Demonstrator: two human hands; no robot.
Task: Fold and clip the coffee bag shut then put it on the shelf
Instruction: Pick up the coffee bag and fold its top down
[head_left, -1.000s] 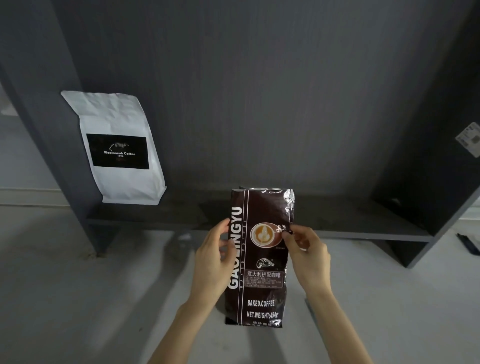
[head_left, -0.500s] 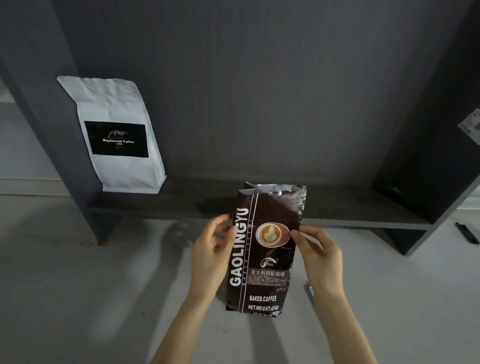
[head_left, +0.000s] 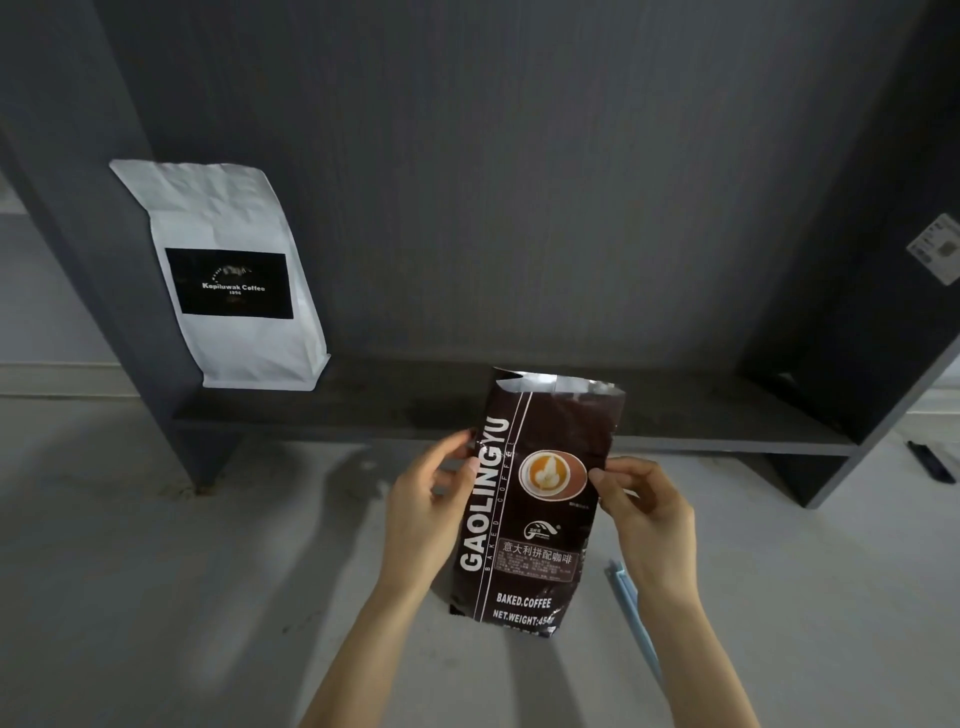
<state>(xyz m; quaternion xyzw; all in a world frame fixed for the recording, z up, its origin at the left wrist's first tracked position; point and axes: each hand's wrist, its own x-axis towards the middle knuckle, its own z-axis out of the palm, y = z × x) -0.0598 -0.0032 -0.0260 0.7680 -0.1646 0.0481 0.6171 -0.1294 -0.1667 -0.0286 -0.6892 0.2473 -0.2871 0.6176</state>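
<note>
The brown coffee bag (head_left: 530, 499) stood upright between the two hands, held in front of the shelf (head_left: 675, 415) and above the pale floor (head_left: 156, 571). The left hand (head_left: 423, 514) curled around the bag's left edge, its fingers narrow and pressed against the side near the big white lettering, thumb toward the front. The right hand (head_left: 649, 525) pinched the right edge beside the printed coffee cup, thumb and fingertips close together on the foil. Both grips sat about halfway up the bag, so its top rose well above the fingers and its bottom hung below the wrists. The bag's long axis ran nearly vertical, tipped a little to the right at the top. Its mouth pointed up and away, open and unfolded, the silver lining showing along the top edge. That top edge overlapped the shelf's front lip in the view. Behind the fingers the shelf board lay bare for most of its width. A white coffee bag (head_left: 234, 280) leaned at the far left end, well apart from the left hand. Just under the right wrist a light blue strip (head_left: 631, 613) lay on the floor; whether it was the clip could not be told.
</note>
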